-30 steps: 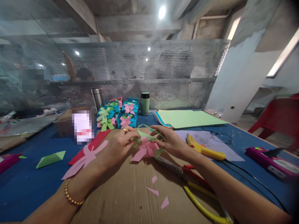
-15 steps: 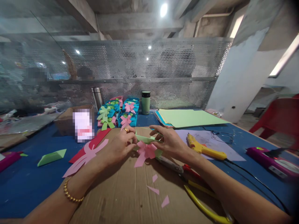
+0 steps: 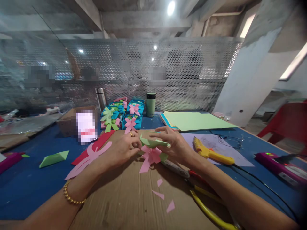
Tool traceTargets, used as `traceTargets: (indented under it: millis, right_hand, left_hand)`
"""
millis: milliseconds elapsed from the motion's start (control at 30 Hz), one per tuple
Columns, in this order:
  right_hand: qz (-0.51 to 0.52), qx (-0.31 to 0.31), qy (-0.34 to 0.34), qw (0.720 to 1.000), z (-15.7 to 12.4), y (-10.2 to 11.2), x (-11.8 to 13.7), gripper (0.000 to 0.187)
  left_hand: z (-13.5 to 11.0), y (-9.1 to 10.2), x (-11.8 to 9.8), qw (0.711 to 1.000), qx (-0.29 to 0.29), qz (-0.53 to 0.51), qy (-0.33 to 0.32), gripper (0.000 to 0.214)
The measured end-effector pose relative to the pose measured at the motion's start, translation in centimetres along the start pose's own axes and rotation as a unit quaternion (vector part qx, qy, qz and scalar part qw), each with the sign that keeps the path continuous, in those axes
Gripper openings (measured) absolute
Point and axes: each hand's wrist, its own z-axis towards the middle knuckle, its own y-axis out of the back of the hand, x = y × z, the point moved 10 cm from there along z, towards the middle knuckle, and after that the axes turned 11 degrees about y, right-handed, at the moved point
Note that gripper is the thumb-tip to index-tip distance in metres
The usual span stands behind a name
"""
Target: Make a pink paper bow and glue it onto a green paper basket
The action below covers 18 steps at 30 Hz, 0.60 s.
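Note:
A small green paper piece with a pink paper flower (image 3: 150, 155) on its front is held between both hands above the brown cardboard sheet (image 3: 134, 204). My left hand (image 3: 122, 148), with a ring and a gold bead bracelet, pinches its left side. My right hand (image 3: 173, 143) grips its right side and presses the green paper strip (image 3: 153, 142) flat on top. Scissors with yellow handles (image 3: 203, 204) lie under my right forearm. A yellow glue gun (image 3: 209, 152) rests just right of my right hand.
Finished blue paper boxes with pink and green flowers (image 3: 124, 115) stand at the back, between a steel flask (image 3: 101, 98) and a green tumbler (image 3: 151, 104). Green paper sheets (image 3: 194, 121), pink cut-outs (image 3: 88, 159), a folded green piece (image 3: 54, 158) and pink scraps (image 3: 165, 195) lie about.
The green strip, earlier an open loop above the flower, is now pressed flat. Both hands have closed in slightly around the piece.

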Motion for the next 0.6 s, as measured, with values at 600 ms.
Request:
traceTargets:
  millis: [600]
  right_hand:
    - [-0.024,0.016,0.039,0.999,0.4,0.1,1.4,0.032]
  left_hand:
    - [-0.2,0.5,-0.7,1.000,-0.020,0.019,-0.010,0.017]
